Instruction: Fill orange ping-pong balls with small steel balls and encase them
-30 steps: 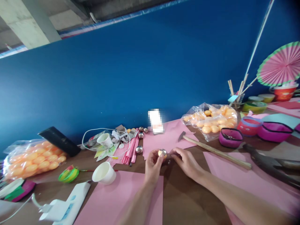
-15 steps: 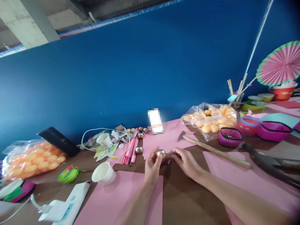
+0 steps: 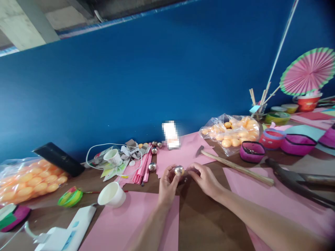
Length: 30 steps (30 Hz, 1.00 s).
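A small ball [image 3: 179, 169], shiny silver with a patch of orange showing, is held up over the table between the thumb and fingers of my left hand [image 3: 168, 184]. Just to its right, my right hand [image 3: 205, 178] has thumb and forefinger pinched together close to the ball. Whatever those fingertips hold, if anything, is too small to make out. Tiny dark bits lie on the table under the hands. Another silver ball [image 3: 152, 167] rests to the left, with several more behind it by the pink paper strips [image 3: 142, 169].
A hammer [image 3: 232, 164] lies right of my hands, near a purple dish [image 3: 252, 152] of small metal pieces. Bags of orange balls [image 3: 231, 134] stand both sides. A white cup [image 3: 112, 195] and power strip [image 3: 75, 226] are left; a phone [image 3: 171, 135] leans at the back.
My right fingertips have come slightly nearer the ball in my left hand. The whole view has shifted a little, so things appear farther left.
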Available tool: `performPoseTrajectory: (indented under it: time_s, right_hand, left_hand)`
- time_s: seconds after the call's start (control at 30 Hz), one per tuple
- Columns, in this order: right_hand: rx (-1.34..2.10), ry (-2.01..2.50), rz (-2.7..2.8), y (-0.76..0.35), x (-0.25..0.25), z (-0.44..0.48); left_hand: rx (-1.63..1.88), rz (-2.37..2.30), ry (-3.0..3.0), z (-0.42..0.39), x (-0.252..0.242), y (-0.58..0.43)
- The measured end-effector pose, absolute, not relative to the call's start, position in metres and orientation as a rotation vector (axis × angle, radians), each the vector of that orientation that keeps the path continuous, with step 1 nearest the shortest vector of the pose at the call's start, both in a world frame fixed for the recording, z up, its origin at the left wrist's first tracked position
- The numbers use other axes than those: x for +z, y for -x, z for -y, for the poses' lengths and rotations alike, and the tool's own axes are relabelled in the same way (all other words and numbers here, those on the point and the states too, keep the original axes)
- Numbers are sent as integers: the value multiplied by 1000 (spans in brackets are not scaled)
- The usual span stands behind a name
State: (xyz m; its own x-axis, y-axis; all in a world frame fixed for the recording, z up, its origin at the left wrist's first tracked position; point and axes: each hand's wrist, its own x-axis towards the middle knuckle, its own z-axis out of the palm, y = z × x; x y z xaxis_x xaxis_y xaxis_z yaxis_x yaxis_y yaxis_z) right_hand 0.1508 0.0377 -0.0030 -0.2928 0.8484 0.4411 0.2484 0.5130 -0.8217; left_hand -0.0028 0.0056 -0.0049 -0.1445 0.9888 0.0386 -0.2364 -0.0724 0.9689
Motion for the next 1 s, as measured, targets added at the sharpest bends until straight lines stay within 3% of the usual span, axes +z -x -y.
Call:
performPoseTrajectory:
  time_s: [1.0]
  right_hand:
    - [929,978,1666,-151,-2,-42]
  left_hand:
    - [1408,-1123,-1009,-7,-9,5]
